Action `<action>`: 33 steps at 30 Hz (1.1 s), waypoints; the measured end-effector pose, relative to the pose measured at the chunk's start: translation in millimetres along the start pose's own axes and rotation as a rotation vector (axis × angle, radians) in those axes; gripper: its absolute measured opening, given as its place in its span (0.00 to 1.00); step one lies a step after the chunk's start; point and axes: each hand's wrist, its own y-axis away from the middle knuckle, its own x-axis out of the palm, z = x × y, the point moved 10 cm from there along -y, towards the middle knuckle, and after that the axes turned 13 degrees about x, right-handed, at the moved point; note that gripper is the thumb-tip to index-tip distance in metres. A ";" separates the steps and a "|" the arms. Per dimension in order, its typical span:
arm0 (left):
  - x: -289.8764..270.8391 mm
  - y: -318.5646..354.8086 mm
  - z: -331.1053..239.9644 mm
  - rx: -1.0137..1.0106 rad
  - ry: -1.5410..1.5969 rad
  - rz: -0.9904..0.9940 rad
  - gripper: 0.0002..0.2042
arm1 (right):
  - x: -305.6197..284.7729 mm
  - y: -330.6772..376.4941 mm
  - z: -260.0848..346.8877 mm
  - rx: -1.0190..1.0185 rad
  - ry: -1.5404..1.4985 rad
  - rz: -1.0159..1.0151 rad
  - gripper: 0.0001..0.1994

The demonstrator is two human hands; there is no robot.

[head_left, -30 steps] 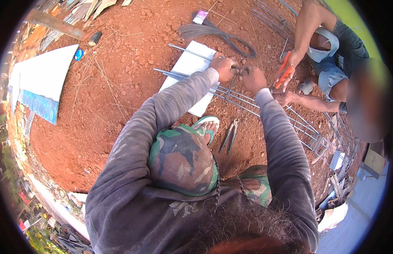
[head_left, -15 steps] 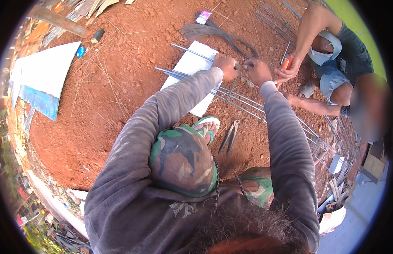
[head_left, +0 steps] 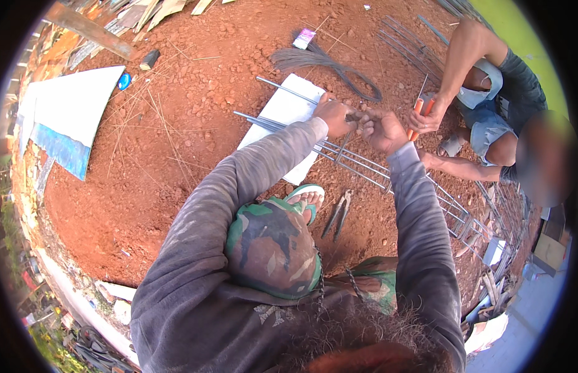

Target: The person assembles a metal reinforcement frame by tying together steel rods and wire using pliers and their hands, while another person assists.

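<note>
Thin steel rods with square stirrups form a long rebar cage, running from a white board off to the lower right. My left hand is closed where the upper steel rod runs into it, gripping the rod beside a stirrup. My right hand meets its fingertips, fingers curled and the palm side turned up; whatever is pinched there is too small to make out. Pincers lie on the soil by my sandalled foot.
At the right a co-worker squats, one hand on an orange-handled tool close to my right hand. A looped bundle of tie wire lies on the red soil beyond. More steel rods lie far right; a white and blue sheet lies left.
My right hand has rolled over, from its back showing to its palm side showing, still at my left fingertips. The left hand keeps its place on the rod. The view has shifted slightly.
</note>
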 end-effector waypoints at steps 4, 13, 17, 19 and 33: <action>-0.8 8.2 20.5 -0.192 -0.019 0.067 0.13 | 28.3 42.5 -43.1 -0.260 -0.111 -0.086 0.18; 6.0 3.4 16.6 -0.250 0.083 0.164 0.17 | -96.0 33.2 -282.7 0.026 1.100 -0.770 0.36; 2.9 7.8 19.9 -0.191 0.067 0.122 0.17 | -93.3 22.0 -308.7 0.219 1.370 -0.803 0.49; 2.3 4.2 15.4 -0.162 0.022 0.132 0.18 | -106.6 13.7 -319.6 0.242 1.344 -0.791 0.48; 10.4 5.4 23.1 -0.005 0.002 0.130 0.14 | -131.9 35.9 -324.5 0.128 0.483 -0.686 0.21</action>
